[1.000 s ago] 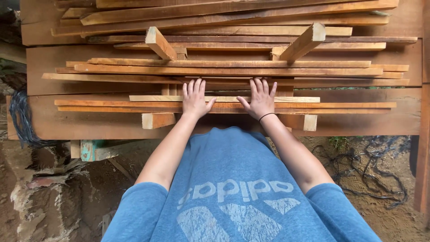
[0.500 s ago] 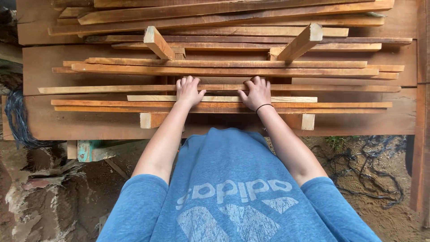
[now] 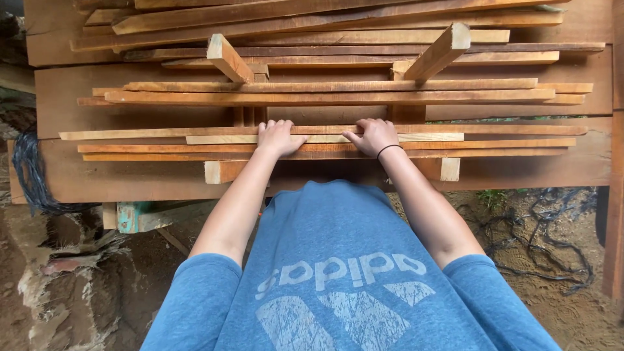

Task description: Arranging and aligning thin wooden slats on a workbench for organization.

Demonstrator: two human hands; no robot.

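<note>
Head view, looking down over a blue shirt [image 3: 338,279] at a stack of thin wooden slats [image 3: 325,91] laid crosswise on short spacer blocks.

Left hand [image 3: 278,138]: fingers curled, closed over the far edge of a pale slat [image 3: 429,138] near the front of the stack; palm rests on the reddish slats [image 3: 507,147] just below it.

Right hand [image 3: 374,136]: same narrow curl on the same pale slat, thumb pointing toward the left hand; black band on the wrist.

Hands near each other, not touching.

Pale slat lies flat, between a longer slat above and the reddish pair beneath.

Two spacer blocks [image 3: 227,57] sit tilted higher up. Dirt ground [image 3: 552,260] with dark cords to the right.
</note>
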